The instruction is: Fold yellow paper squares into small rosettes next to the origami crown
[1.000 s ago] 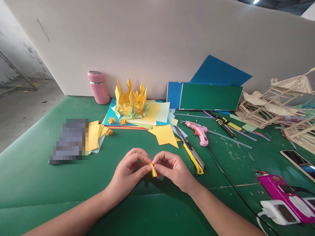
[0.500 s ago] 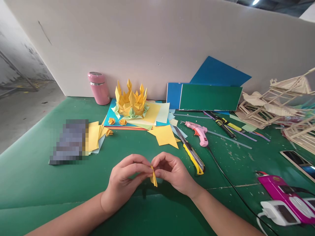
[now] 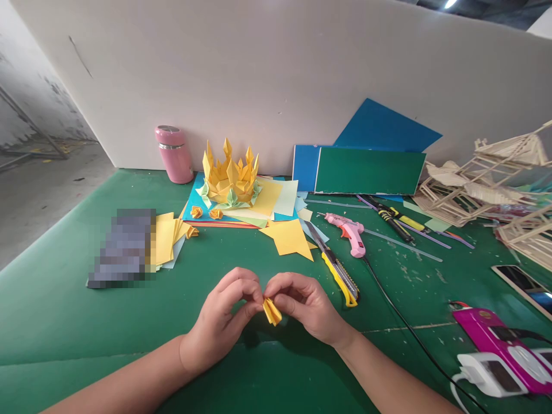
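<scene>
A small folded yellow paper piece (image 3: 272,312) is pinched between both hands above the green table (image 3: 207,397). My left hand (image 3: 226,316) grips its left side with thumb and fingertips. From the right, my right hand (image 3: 306,307) holds it with thumb and index finger. Beyond the hands lies a flat yellow paper shape (image 3: 288,237) with pointed corners. A yellow paper crown (image 3: 230,181) with pale green pieces around its base stands farther back, and small folded yellow pieces (image 3: 215,214) sit in front of it.
A yellow cutter (image 3: 338,279) and a pink glue gun (image 3: 351,233) with a black cord lie right of the hands. At the right are a magenta power strip (image 3: 487,328), a phone (image 3: 526,287) and a wooden stick model (image 3: 452,190). A pink flask (image 3: 175,155) stands back left.
The folded yellow piece has turned and now shows a wider, pleated side. My left hand's fingers have shifted slightly and are more bent.
</scene>
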Available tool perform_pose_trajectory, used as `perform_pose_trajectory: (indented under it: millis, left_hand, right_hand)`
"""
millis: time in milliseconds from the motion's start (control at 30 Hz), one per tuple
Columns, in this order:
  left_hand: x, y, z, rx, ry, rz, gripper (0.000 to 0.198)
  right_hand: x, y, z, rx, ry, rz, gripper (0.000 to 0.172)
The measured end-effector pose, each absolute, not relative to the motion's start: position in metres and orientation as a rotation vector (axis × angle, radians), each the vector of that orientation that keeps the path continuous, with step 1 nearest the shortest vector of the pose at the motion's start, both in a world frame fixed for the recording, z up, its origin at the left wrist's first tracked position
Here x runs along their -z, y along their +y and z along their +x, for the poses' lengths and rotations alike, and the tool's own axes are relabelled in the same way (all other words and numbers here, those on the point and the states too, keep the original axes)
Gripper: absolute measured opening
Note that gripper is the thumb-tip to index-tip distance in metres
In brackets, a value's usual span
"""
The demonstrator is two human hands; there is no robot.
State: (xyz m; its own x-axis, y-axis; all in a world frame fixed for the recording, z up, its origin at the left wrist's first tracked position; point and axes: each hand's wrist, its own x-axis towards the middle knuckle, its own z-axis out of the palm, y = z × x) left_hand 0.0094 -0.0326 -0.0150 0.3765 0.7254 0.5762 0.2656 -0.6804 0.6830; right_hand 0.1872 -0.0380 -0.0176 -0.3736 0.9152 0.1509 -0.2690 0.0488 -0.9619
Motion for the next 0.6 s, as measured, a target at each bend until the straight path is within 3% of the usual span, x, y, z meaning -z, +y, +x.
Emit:
perform_pose_trajectory:
  millis: [267, 433, 600]
  left_hand:
    - [0.016, -0.0334, 0.0079, -1.232, 0.829, 2.107, 0.015]
    - [0.015, -0.0332, 0.0096, -1.236, 0.806, 2.099, 0.013]
    - [0.0176, -0.0328, 0.0106, -1.192, 0.791, 2.034, 0.014]
  right_hand:
    - [0.0188, -0.0416, 0.1885, -1.341, -1.469, -0.791, 0.013]
    - [0.0199, -0.0438, 0.1877, -0.989, -1.625, -0.809, 0.004]
    - [0.0156, -0.0424, 0.1899, -0.711, -1.778, -0.78, 0.009]
